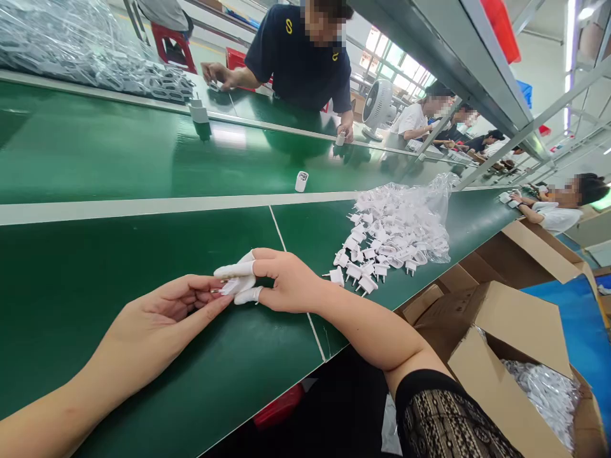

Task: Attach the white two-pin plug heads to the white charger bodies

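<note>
Between my two hands, above the green work surface (pixel 119 267), is a small white plug piece (pixel 232 286) with metal pins pointing left. My left hand (pixel 167 318) pinches its pin end with thumb and fingertips. My right hand (pixel 272 280), with white finger cots on thumb and fingers, grips the white body from the other side. The fingers cover much of the piece. To the right of my right hand lies a heap of similar white two-pin plug pieces (pixel 377 245), partly inside a clear plastic bag (pixel 429 210).
A white charger housing (pixel 301 181) stands on the conveyor belt (pixel 248 159), another (pixel 198 111) farther left. Bagged white parts (pixel 95 57) lie at the back left. Opposite, a person (pixel 300 63) handles parts. An open carton (pixel 515 324) stands below the right edge; a fan (pixel 378 105) is behind.
</note>
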Tool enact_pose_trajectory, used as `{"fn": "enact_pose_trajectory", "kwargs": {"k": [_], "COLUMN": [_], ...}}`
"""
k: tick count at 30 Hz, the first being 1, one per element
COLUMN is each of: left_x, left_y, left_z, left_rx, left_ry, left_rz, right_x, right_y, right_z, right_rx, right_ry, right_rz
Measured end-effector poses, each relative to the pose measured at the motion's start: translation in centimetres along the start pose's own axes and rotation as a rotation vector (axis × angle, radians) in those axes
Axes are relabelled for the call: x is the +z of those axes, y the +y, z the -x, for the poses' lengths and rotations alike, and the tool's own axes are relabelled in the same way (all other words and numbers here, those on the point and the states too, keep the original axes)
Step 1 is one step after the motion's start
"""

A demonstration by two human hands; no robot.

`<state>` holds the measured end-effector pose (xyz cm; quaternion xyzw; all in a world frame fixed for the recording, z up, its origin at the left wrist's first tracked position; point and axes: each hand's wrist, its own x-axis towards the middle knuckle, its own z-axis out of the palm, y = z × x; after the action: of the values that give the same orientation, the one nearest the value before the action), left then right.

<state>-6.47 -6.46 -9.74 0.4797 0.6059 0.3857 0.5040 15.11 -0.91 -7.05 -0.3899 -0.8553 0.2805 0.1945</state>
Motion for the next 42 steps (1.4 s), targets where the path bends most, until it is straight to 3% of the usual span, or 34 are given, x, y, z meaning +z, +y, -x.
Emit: {"fn": "enact_pose_trajectory", "kwargs": {"k": [5, 8, 12, 15, 17, 21, 25, 27, 29, 31, 33, 35, 38, 42], "left_x": [0.2, -0.1, 0.4, 2.3, 4.2, 7.9, 9.5, 9.2, 8.1, 6.1, 3.8, 1.7, -0.1, -0.2], "left_y": [0.7, 2.0, 5.4, 7.9, 9.1, 10.3, 10.4, 10.1, 9.6, 8.6, 7.3, 5.7, 3.2, 0.3], "left_z": [-0.6, -2.3, -7.4, -12.7, -16.2, -21.8, -24.0, -23.6, -21.9, -19.0, -15.2, -11.0, -5.3, -1.7], "left_rx": [0.002, -0.077, -0.020, 0.090, 0.138, 0.257, 0.251, 0.253, 0.283, 0.315, 0.327, 0.325, 0.338, 0.441], "left_ry": [0.091, 0.108, 0.098, 0.099, 0.164, 0.226, 0.226, 0.222, 0.225, 0.217, 0.187, 0.146, 0.080, -0.013], "left_rz": [0.173, 0.176, 0.033, -0.095, -0.211, -0.430, -0.553, -0.569, -0.567, -0.558, -0.548, -0.537, -0.508, -0.453], "right_x": [0.7, 0.5, 0.0, -0.2, -0.2, -0.1, -0.2, -0.6, -1.3, -2.1, -2.6, -2.7, -2.1, -1.1], "right_y": [1.3, 1.4, 1.1, 1.1, 1.2, 1.4, 2.0, 2.7, 3.6, 4.4, 4.7, 4.3, 3.0, 1.2], "right_z": [-0.2, -0.3, -0.4, -0.6, -0.7, -0.7, -0.9, -1.1, -1.5, -1.8, -2.0, -2.1, -1.8, -1.0], "right_rx": [0.010, 0.091, 0.180, 0.180, 0.182, 0.156, 0.110, 0.109, 0.141, 0.212, 0.284, 0.311, 0.297, 0.264], "right_ry": [0.107, 0.090, -0.011, -0.036, -0.052, -0.057, -0.037, 0.038, 0.213, 0.403, 0.497, 0.496, 0.428, 0.287], "right_rz": [-0.115, -0.061, 0.129, 0.170, 0.185, 0.240, 0.214, 0.152, 0.005, -0.269, -0.593, -0.837, -0.970, -0.919]}}
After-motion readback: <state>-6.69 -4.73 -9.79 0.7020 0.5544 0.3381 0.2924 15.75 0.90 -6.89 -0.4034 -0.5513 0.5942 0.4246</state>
